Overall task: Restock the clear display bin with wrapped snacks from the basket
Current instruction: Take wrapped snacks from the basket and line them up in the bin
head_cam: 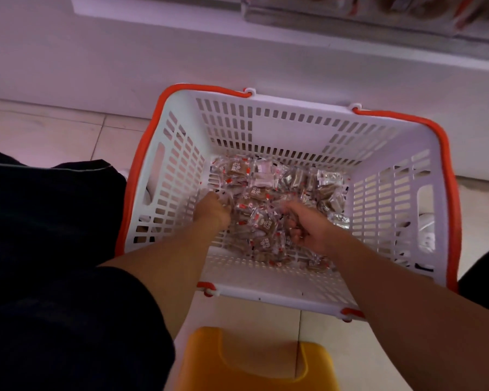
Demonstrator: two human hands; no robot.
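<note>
Tiled floor (68,136); snack wrappers' (261,179) print unreadable.

My head camera looked steeply down from close above into the basket (291,125) on the floor (54,131).

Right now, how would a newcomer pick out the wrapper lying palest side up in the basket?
Start at the white basket with orange handles on the floor. In its snack pile, look toward the far wall, beyond both hands. The pale wrapper shows plain whitish pink, while its neighbours show brown snacks.
</note>
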